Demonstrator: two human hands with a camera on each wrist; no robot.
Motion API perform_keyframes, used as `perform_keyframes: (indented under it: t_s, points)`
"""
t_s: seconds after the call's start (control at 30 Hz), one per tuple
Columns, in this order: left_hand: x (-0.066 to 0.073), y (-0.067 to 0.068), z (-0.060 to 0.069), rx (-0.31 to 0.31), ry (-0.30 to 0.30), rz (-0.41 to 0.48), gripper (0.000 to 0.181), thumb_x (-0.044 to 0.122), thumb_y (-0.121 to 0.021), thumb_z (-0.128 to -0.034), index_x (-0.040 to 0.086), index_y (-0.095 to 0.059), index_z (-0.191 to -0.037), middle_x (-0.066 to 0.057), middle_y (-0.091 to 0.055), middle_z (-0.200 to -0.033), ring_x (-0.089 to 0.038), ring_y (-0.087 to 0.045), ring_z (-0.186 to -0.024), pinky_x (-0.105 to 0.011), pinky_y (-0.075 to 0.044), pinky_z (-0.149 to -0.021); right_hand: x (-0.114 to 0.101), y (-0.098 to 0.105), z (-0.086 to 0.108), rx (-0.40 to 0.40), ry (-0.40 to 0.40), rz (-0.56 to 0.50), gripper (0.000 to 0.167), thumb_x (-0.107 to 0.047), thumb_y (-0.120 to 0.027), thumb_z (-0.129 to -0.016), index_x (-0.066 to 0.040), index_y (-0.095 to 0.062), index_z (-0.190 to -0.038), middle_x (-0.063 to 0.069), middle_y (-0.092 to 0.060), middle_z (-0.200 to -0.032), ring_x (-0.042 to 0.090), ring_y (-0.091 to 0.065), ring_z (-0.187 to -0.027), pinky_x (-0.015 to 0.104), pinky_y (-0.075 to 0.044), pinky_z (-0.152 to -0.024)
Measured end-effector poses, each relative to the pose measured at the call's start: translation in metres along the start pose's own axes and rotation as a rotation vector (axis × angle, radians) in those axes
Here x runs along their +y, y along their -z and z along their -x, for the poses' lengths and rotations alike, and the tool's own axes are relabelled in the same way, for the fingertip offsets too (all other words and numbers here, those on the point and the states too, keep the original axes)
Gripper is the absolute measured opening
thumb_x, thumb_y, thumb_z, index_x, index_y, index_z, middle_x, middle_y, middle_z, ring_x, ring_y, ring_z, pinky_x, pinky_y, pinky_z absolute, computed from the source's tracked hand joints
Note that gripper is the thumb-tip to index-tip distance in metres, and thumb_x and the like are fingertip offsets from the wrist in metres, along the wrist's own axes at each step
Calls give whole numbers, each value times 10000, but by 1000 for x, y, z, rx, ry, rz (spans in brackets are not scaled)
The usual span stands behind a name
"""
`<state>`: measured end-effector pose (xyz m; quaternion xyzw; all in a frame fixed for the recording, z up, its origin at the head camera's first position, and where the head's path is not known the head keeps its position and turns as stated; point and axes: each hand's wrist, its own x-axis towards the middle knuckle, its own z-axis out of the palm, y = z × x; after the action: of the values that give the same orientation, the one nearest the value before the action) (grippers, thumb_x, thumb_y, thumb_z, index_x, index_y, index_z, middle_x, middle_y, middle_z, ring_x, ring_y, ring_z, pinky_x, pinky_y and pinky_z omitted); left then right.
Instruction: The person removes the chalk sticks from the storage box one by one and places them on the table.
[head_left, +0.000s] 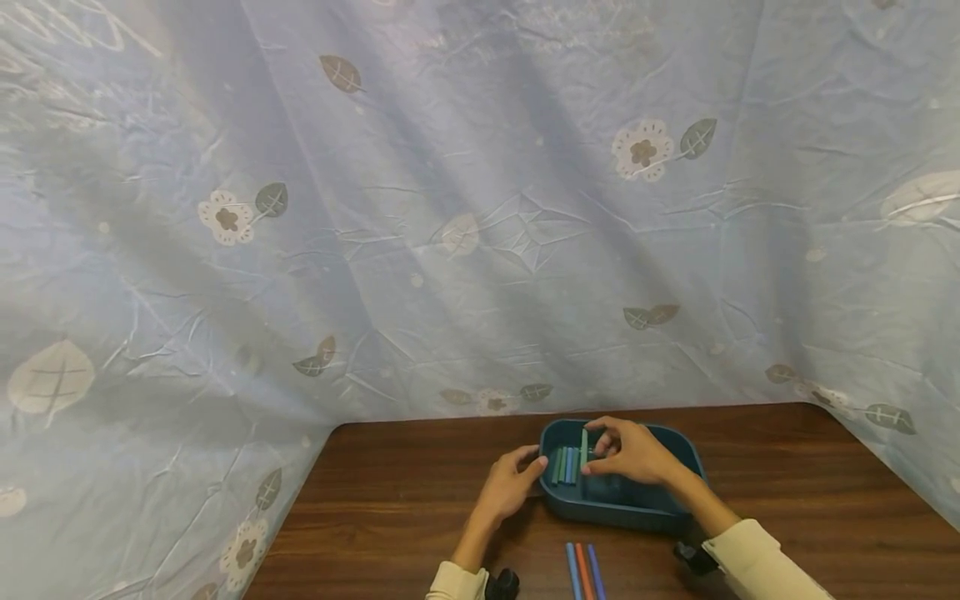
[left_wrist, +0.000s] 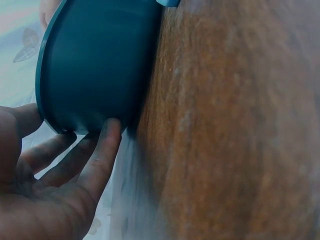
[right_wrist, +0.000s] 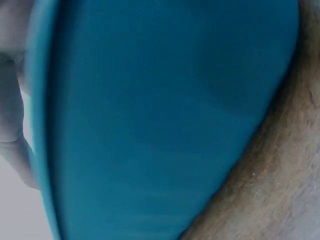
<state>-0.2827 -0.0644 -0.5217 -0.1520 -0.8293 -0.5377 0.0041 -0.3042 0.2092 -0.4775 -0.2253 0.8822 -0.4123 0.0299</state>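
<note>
Head view: blue-green bin [head_left: 626, 515] sits on the brown wood table [head_left: 390, 483], leaf-and-flower print cloth [head_left: 450, 250] behind. L hand [head_left: 507, 483] is at the bin's L end, thumb on the rim, other fingers round the outside, so it grips the bin there. R hand [head_left: 637, 454] is over the bin, thumb + index pinching a green stick [head_left: 584, 450] approx. by its two ends; can't tell if the stick touches the bin floor. Hands are apart from each other. Just L of that stick, a small row of green & blue sticks [head_left: 567, 467] lies side by side in the bin's L part. On the table, near side of the bin, 3 more lie in a row: blue stick [head_left: 573, 571], orange-red stick [head_left: 584, 571], purple stick [head_left: 596, 571], L to R. L wrist view: fingertips touch the bin's outer wall, thumb at the rim. R wrist view: bin's outer wall fills most of it, blurry; part of the R hand shows at the L edge, pinch hidden.
</note>
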Motion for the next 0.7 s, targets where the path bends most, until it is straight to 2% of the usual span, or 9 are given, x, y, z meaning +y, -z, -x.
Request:
perform_keyframes:
  t_s: [0.17,0.43,0.7]
  points:
    - [1,0,1,2,-16,11,458,310,-664,-1078,0,-667,-1414,-190,-723,-1374,-375,-705,-1260,-592,-541,-1084,-8,6,12,-3,19,8,797,-388,-903,-876,6,-564,-1480,37,-694,-976,139,-654,-812,272,-562,-699]
    - [-1,-1,-2,6,-10,-15,466,346,-649,-1084,17,-674,-1413,-169,-730,-1372,-352,-696,-1283,-567,-532,-1107,-15,6,37,-13,60,-46,769,-368,-879,-906,9,-552,-1490,63,-704,-989,90,-667,-792,272,-571,-701]
    - [1,1,0,4,-20,-4,452,336,-651,-1084,24,-677,-1410,-190,-718,-1385,-344,-718,-1245,-530,-564,-1072,-24,7,51,-11,98,-37,726,-380,-872,-912,-24,-573,-1470,100,-723,-996,86,-676,-786,274,-588,-750]
